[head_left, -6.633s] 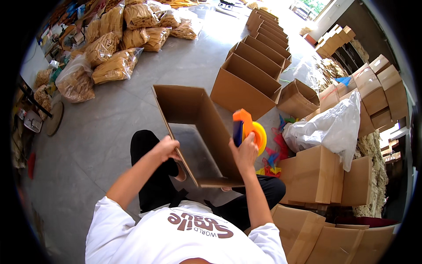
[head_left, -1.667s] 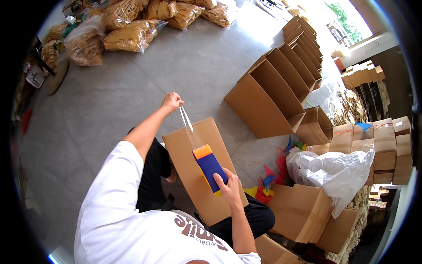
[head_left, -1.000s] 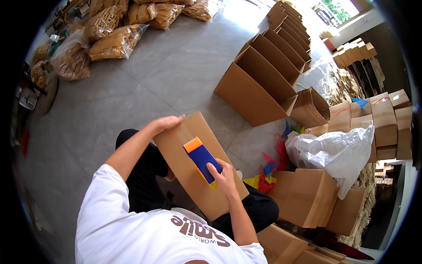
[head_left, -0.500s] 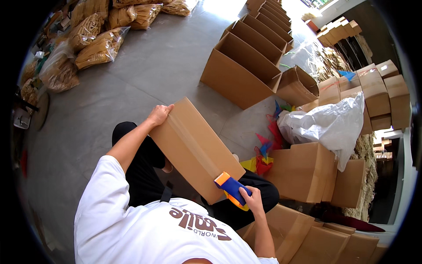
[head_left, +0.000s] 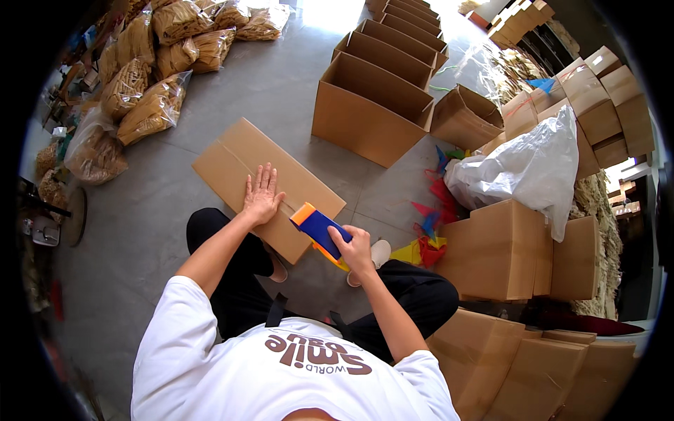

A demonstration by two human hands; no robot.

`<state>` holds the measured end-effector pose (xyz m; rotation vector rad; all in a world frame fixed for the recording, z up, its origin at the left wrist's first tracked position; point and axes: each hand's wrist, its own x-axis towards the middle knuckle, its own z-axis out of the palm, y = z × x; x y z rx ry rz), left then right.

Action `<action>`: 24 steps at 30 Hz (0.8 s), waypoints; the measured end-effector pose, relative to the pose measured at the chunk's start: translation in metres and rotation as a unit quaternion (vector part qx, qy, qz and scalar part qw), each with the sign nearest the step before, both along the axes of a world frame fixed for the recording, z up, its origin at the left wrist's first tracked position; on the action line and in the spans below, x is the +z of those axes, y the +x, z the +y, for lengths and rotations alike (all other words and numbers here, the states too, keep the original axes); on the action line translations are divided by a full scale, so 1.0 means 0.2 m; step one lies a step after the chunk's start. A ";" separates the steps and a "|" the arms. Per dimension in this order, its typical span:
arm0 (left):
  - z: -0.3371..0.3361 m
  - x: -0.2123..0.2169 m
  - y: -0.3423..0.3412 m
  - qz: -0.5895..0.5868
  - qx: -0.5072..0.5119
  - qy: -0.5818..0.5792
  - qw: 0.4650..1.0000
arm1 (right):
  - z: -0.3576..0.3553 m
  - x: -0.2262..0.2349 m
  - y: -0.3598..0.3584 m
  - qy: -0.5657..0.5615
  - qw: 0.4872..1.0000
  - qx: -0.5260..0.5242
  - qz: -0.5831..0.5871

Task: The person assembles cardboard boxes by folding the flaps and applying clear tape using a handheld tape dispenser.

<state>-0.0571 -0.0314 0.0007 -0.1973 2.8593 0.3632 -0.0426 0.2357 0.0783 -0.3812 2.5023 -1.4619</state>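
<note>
A long brown cardboard box [head_left: 295,175] lies slantwise in front of me, with a strip of tape along its top seam. My left hand [head_left: 262,198] rests flat on the box top, fingers spread over the seam. In my right hand [head_left: 353,249] is a blue and orange tape dispenser [head_left: 319,228], gripped by its handle. Its orange head sits at the seam, close to the box's near right end. The underside of the box is hidden.
Large open cartons [head_left: 372,112] stand in a row ahead. Closed cardboard boxes [head_left: 491,245], a white plastic bag [head_left: 519,161] and colourful pennants [head_left: 428,238] lie to the right. Bags of dried material [head_left: 154,109] are heaped at the far left. Flattened cartons [head_left: 477,351] lean near right.
My left hand has left the far corner of the box and now lies flat on its top. The box has shifted forward and left, and the tape dispenser has moved along with it.
</note>
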 end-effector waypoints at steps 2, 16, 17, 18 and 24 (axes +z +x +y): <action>-0.09 -0.01 -0.04 -0.008 0.010 0.025 1.000 | -0.04 0.03 -0.02 -0.040 0.996 0.057 -0.062; -0.05 0.09 -0.04 -0.083 -0.004 0.022 0.996 | 0.66 0.27 0.06 0.349 0.903 0.085 -0.237; -0.05 0.08 -0.04 -0.081 -0.001 0.025 0.996 | 0.58 0.23 0.04 0.385 0.886 0.088 -0.243; -0.05 0.08 -0.04 -0.082 0.000 0.019 0.996 | 0.52 0.11 0.03 0.415 0.881 0.094 -0.207; -0.04 0.06 -0.06 -0.090 -0.001 -0.009 0.996 | -0.13 -0.54 0.03 0.351 0.929 0.048 -0.110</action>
